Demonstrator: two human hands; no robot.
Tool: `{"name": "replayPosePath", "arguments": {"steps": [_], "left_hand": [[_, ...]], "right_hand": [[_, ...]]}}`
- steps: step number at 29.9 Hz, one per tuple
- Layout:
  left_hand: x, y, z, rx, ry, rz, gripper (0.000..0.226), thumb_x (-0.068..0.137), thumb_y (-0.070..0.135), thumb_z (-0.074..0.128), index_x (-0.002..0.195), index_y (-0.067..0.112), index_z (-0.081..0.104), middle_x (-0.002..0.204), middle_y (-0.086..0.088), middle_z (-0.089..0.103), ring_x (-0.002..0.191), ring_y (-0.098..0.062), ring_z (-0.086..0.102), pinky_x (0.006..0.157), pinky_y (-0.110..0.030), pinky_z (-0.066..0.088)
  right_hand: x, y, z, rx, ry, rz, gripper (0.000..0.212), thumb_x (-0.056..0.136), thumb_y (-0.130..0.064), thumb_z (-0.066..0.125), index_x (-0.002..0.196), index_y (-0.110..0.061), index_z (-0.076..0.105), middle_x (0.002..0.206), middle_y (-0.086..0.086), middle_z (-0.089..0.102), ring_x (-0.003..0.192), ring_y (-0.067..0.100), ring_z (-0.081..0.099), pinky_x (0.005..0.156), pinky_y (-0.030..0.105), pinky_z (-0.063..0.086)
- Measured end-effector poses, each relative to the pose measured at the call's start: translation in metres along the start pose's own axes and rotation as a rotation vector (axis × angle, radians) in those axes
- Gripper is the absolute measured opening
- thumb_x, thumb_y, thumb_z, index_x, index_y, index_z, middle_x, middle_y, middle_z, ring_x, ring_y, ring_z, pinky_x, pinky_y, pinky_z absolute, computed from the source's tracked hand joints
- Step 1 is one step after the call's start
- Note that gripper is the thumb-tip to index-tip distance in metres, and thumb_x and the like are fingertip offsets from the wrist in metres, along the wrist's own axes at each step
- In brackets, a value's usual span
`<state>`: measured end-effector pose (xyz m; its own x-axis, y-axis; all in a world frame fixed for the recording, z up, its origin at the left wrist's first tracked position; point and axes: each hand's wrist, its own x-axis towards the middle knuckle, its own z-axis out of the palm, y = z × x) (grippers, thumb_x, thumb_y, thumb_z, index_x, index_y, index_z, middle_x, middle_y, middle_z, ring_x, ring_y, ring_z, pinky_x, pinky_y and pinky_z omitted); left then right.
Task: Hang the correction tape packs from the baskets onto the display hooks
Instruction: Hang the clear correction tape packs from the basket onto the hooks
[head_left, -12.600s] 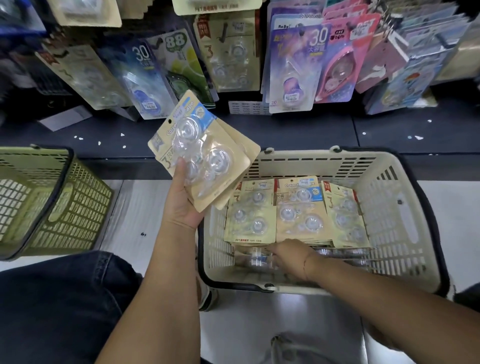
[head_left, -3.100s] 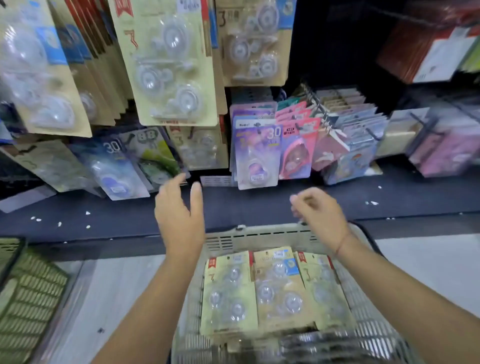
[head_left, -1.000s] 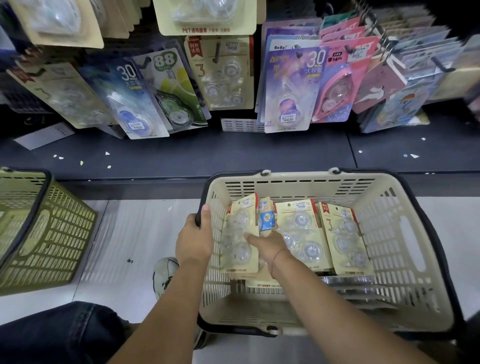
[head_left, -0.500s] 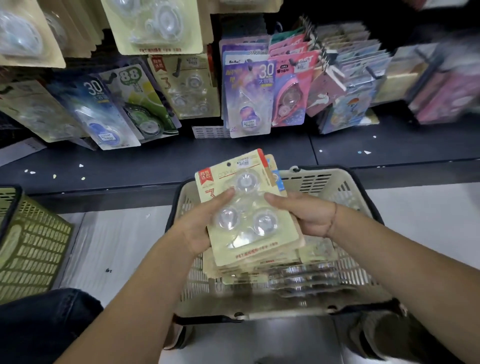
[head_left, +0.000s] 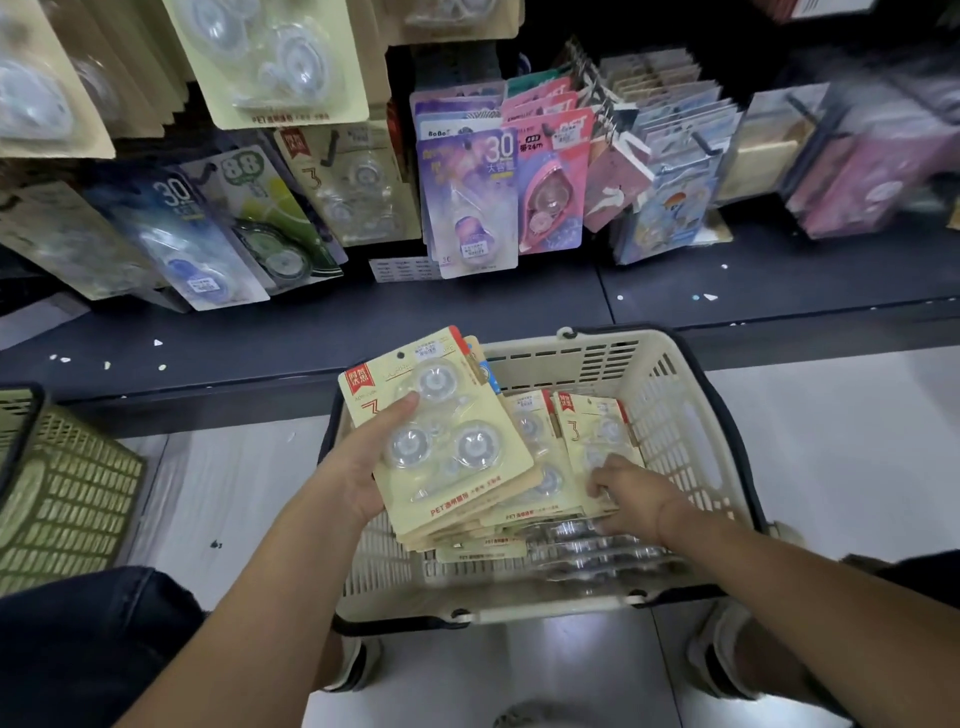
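Observation:
My left hand (head_left: 358, 467) grips a small stack of cream correction tape packs (head_left: 441, 436) above the left side of the beige basket (head_left: 675, 395), thumb across the top pack's face. Each pack shows three clear tape wheels in a blister. My right hand (head_left: 631, 493) reaches down into the basket, its fingers curled on the lower edge of another cream pack (head_left: 592, 431) standing there. More packs lie beneath. Matching cream packs hang on display hooks (head_left: 358, 187) on the wall ahead and on a closer one at upper left (head_left: 275, 62).
A green basket (head_left: 62, 488) stands on the floor at the left. A dark shelf ledge (head_left: 363, 322) runs between the basket and the hanging goods. Blue, green, purple and pink tape packs (head_left: 470, 202) hang in rows; the right side is blurred. My knees flank the basket.
My right hand has let go of the stack and dropped into the basket onto another pack. My left hand now holds the stack alone. The view has tilted up slightly.

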<state>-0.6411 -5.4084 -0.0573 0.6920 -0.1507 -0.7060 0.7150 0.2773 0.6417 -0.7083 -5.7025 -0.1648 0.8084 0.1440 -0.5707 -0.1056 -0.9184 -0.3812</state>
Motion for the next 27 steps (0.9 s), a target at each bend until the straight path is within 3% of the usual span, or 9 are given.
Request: {"name": "replayPosePath", "arguments": {"steps": [6, 9, 11, 14, 17, 20, 22, 24, 27], "left_hand": [[0.004, -0.003, -0.003, 0.015, 0.025, 0.017, 0.055, 0.076, 0.028, 0.076, 0.129, 0.015, 0.067, 0.111, -0.012, 0.076, 0.085, -0.029, 0.077, 0.061, -0.042, 0.062], [0.007, -0.002, -0.008, 0.025, 0.039, 0.038, 0.052, 0.078, 0.027, 0.077, 0.128, 0.015, 0.067, 0.11, -0.011, 0.077, 0.085, -0.028, 0.077, 0.059, -0.041, 0.062], [0.009, 0.001, -0.013, 0.015, 0.089, 0.05, 0.046, 0.083, 0.026, 0.077, 0.127, 0.015, 0.067, 0.114, -0.013, 0.076, 0.087, -0.029, 0.076, 0.06, -0.042, 0.062], [0.015, 0.004, -0.021, -0.03, 0.167, 0.069, 0.048, 0.088, 0.027, 0.075, 0.132, 0.013, 0.064, 0.123, -0.015, 0.071, 0.107, -0.035, 0.07, 0.08, -0.05, 0.059], [0.019, 0.003, -0.023, -0.028, 0.191, 0.09, 0.052, 0.087, 0.031, 0.075, 0.134, 0.012, 0.063, 0.126, -0.014, 0.07, 0.114, -0.037, 0.067, 0.091, -0.054, 0.055], [0.018, -0.001, -0.014, -0.001, 0.138, 0.07, 0.062, 0.078, 0.04, 0.076, 0.133, 0.012, 0.064, 0.126, -0.016, 0.07, 0.115, -0.038, 0.067, 0.093, -0.054, 0.054], [0.017, -0.007, -0.001, -0.01, 0.064, 0.022, 0.067, 0.074, 0.051, 0.069, 0.13, 0.015, 0.066, 0.122, -0.015, 0.072, 0.11, -0.034, 0.07, 0.09, -0.052, 0.056], [0.017, -0.014, 0.012, -0.01, 0.012, -0.016, 0.066, 0.071, 0.061, 0.063, 0.119, 0.017, 0.07, 0.113, -0.013, 0.076, 0.096, -0.029, 0.076, 0.074, -0.043, 0.061], [0.018, -0.021, 0.019, -0.003, -0.053, -0.023, 0.057, 0.073, 0.053, 0.069, 0.117, 0.017, 0.07, 0.111, -0.012, 0.077, 0.093, -0.026, 0.076, 0.063, -0.038, 0.063]], "right_hand": [[0.004, -0.001, 0.004, -0.164, 0.028, -0.09, 0.006, 0.086, -0.022, 0.068, 0.09, -0.019, 0.064, 0.106, -0.005, 0.055, 0.09, 0.014, 0.057, 0.081, 0.025, 0.047], [0.007, -0.006, -0.021, -0.048, 0.012, -0.069, 0.007, 0.088, -0.018, 0.066, 0.082, -0.017, 0.068, 0.091, -0.004, 0.067, 0.087, 0.011, 0.062, 0.083, 0.024, 0.051], [0.007, -0.007, -0.056, 0.132, 0.044, -0.071, 0.015, 0.086, -0.017, 0.07, 0.075, -0.011, 0.065, 0.079, -0.003, 0.062, 0.076, 0.009, 0.058, 0.072, 0.02, 0.048], [-0.002, -0.004, -0.113, 0.65, 0.226, -0.055, 0.025, 0.084, -0.016, 0.075, 0.081, 0.005, 0.061, 0.075, 0.007, 0.058, 0.07, 0.015, 0.052, 0.067, 0.028, 0.039], [-0.014, -0.01, -0.143, 1.043, 0.332, -0.083, 0.012, 0.091, -0.014, 0.066, 0.086, -0.004, 0.062, 0.079, 0.007, 0.065, 0.066, 0.017, 0.059, 0.062, 0.028, 0.048], [-0.016, -0.037, -0.14, 1.31, 0.302, -0.077, 0.007, 0.095, -0.012, 0.059, 0.09, -0.009, 0.063, 0.076, 0.002, 0.07, 0.059, 0.01, 0.066, 0.052, 0.022, 0.053], [-0.011, -0.059, -0.122, 1.287, 0.254, -0.059, 0.009, 0.095, -0.011, 0.06, 0.099, -0.006, 0.066, 0.079, 0.003, 0.072, 0.062, 0.01, 0.067, 0.057, 0.022, 0.055], [-0.006, -0.079, -0.095, 1.108, 0.224, -0.071, 0.014, 0.093, -0.015, 0.064, 0.104, -0.008, 0.069, 0.089, 0.005, 0.072, 0.074, 0.013, 0.066, 0.07, 0.029, 0.054], [-0.001, -0.094, -0.068, 0.973, 0.185, -0.129, 0.013, 0.089, -0.023, 0.07, 0.101, -0.017, 0.07, 0.092, -0.003, 0.07, 0.076, 0.005, 0.062, 0.072, 0.019, 0.051]]}}
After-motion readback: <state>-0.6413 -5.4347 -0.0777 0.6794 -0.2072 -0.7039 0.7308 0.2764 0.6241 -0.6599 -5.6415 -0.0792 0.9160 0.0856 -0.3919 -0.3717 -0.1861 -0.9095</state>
